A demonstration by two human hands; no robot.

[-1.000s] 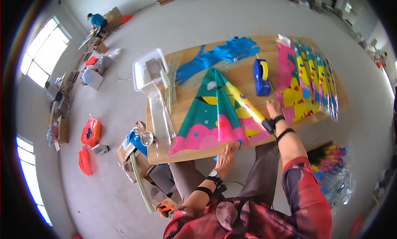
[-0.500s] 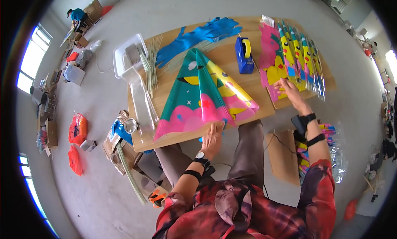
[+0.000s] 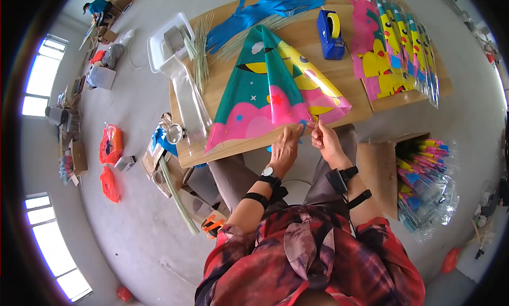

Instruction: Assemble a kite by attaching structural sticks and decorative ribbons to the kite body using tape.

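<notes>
A folded triangular plastic kite [image 3: 254,86], green, pink and yellow with cartoon prints, lies on the wooden table in front of me, its point facing away. My left hand [image 3: 284,149] is closed at the kite's lower edge. Close beside it, my right hand [image 3: 325,142] pinches the same edge, thumb and fingertips together. Between the two hands shows a small blue piece [image 3: 303,128], partly hidden by the fingers. Beyond the kite stands a blue tape dispenser [image 3: 332,41] holding a yellow roll.
Blue strips [image 3: 260,14] and thin pale sticks [image 3: 201,51] lie at the back, beside a white tray [image 3: 155,54]. Packed kites [image 3: 405,41] lie on the right. Below them, a cardboard box [image 3: 379,173] holds more. A co-worker [image 3: 99,10] bends over far left.
My right hand has come from the printed sheets on the right to the kite's lower edge, beside my left hand. The whole view has shifted slightly.
</notes>
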